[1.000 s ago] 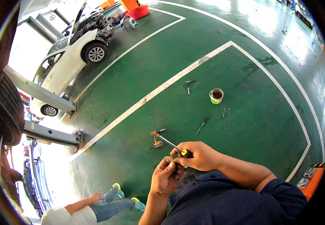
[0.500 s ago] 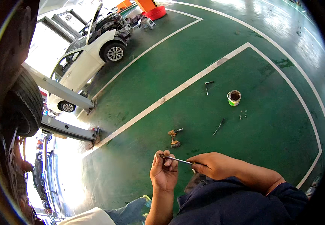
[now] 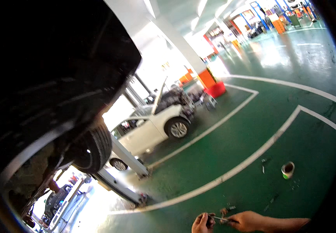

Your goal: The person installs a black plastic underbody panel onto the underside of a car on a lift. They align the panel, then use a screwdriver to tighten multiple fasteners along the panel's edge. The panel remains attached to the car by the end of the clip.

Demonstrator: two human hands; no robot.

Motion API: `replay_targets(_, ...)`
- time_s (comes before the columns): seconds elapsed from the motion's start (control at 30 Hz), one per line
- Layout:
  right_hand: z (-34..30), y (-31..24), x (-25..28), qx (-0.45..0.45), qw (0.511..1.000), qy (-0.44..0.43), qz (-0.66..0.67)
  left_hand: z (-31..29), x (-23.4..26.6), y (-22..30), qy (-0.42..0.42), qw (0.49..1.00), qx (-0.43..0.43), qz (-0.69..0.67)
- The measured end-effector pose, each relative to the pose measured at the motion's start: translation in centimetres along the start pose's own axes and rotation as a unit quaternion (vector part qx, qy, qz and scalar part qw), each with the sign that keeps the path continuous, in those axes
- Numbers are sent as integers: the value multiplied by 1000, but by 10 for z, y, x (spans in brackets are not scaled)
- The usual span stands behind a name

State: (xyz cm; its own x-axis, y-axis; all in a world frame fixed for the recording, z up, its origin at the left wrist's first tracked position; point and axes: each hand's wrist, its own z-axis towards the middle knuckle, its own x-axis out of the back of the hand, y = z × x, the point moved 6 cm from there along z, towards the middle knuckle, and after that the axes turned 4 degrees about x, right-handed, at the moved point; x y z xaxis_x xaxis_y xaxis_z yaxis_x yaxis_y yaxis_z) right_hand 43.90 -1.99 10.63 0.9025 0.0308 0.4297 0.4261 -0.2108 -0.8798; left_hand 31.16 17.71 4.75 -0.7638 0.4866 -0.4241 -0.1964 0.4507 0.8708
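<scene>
At the lower edge, my right hand (image 3: 249,221) is closed round one end of a slim metal rod-shaped tool (image 3: 219,218). My left hand (image 3: 201,223) has its fingers curled in a pinch at the tool's other end; a small piece there, if any, is too blurred to make out. Just beyond the tool, a cordless drill (image 3: 225,211) lies on the green floor, partly hidden by my hands. Farther right stand an open can (image 3: 288,170) with dark contents and, left of it, a small hand tool (image 3: 264,164).
A raised car's dark underside (image 3: 59,70) and wheel (image 3: 92,151) loom overhead at left. Lift posts (image 3: 129,155) stand beyond. A white car (image 3: 144,134) with its front stripped is parked farther off. Near a pillar (image 3: 183,46) sits a red tub (image 3: 215,89). White lines mark the floor.
My view has tilted up and left, so hands and floor tools sit lower and more of the raised car shows. Both hands still hold the metal tool between them.
</scene>
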Motion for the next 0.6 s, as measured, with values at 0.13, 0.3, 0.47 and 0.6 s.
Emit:
replay_targets(0.13,54,4,-10,154,966,163,130,18,-33,58,-99,994,-50,0)
replay_targets(0.3,37,-93,60,121,942,80,302,21,-90,150,-163,980,-64,-94)
replay_targets(0.47,-12,-174,107,433,843,230,221,-31,-198,309,-165,955,-246,-29)
replay_targets(0.6,-18,-217,142,537,729,390,164,-88,-295,383,-260,906,-331,36)
